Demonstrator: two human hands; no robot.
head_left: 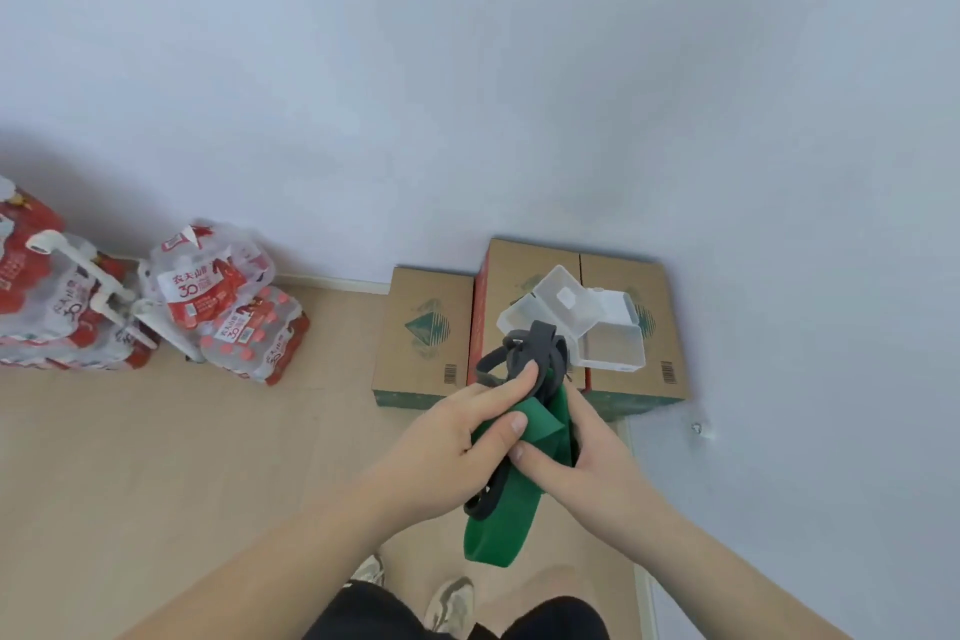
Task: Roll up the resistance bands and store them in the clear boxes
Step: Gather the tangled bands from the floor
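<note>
I hold a wide green resistance band [501,520] and a narrower dark grey band [530,351] bunched together in front of me. My left hand [457,437] grips them from the left, thumb pressing the green fold. My right hand [582,452] clasps them from the right. Grey loops stick up above my fingers and a green tail hangs below. Two clear plastic boxes [613,343] stand open on the cardboard cartons just beyond my hands, the lid [563,299] of one raised.
Three cardboard cartons [423,333] sit against the wall in the corner. Shrink-wrapped packs of bottled water [223,296] and a white folding trolley [98,286] stand at the left. The floor is light wood; my shoes [452,603] show below.
</note>
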